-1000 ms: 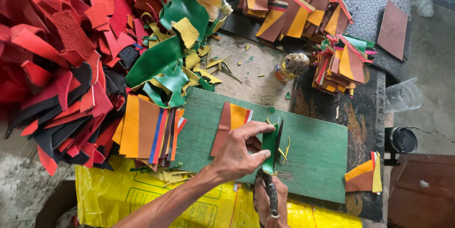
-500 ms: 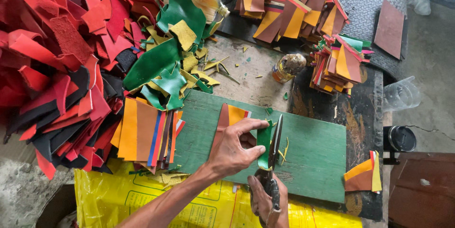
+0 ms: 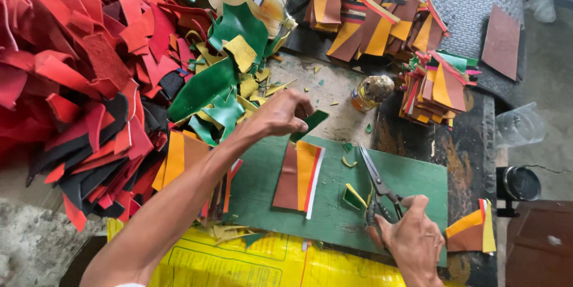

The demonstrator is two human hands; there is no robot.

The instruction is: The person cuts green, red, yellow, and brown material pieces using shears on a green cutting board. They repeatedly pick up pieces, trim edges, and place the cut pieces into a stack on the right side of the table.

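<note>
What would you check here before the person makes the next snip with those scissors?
1. Scissors in the right hand: ok, fingers are in the handles, blades lie on the green board.
2. Blades apart from the other hand: ok, the left hand is lifted away.
3. Left-hand grip: ok, it pinches a small green scrap.
4. Striped piece flat on the board: ok.
5. Board free of offcuts: not ok, a yellow-green offcut lies by the blades.
6. Blade sharpness: cannot tell.
</note>
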